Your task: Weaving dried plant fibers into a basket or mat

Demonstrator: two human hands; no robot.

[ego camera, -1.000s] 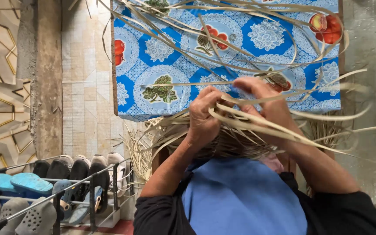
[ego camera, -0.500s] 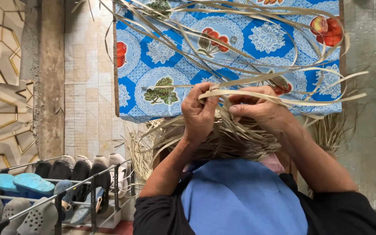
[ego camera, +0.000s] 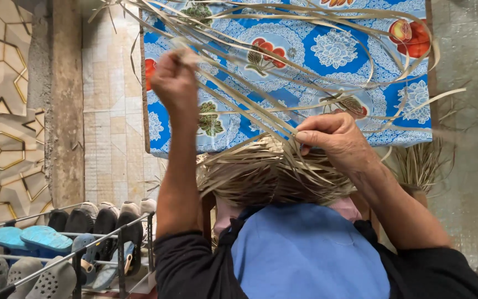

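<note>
Left hand [ego camera: 175, 83]: you had it raised and closed on a pale dried palm-leaf strip [ego camera: 233, 102], long axis slanting down-right to the half-woven straw-coloured leaf mat [ego camera: 272, 174] | Right hand [ego camera: 336, 141]: nearer, fingers curled, pinching strips at the mat's upper edge | Container: metal shoe rack [ego camera: 84, 243], lower left, held sandals.

Left hand [ego camera: 175, 83] pulls 1 straw strip [ego camera: 233, 99] up — right hand [ego camera: 333, 138] pins woven straw piece [ego camera: 266, 177].
</note>
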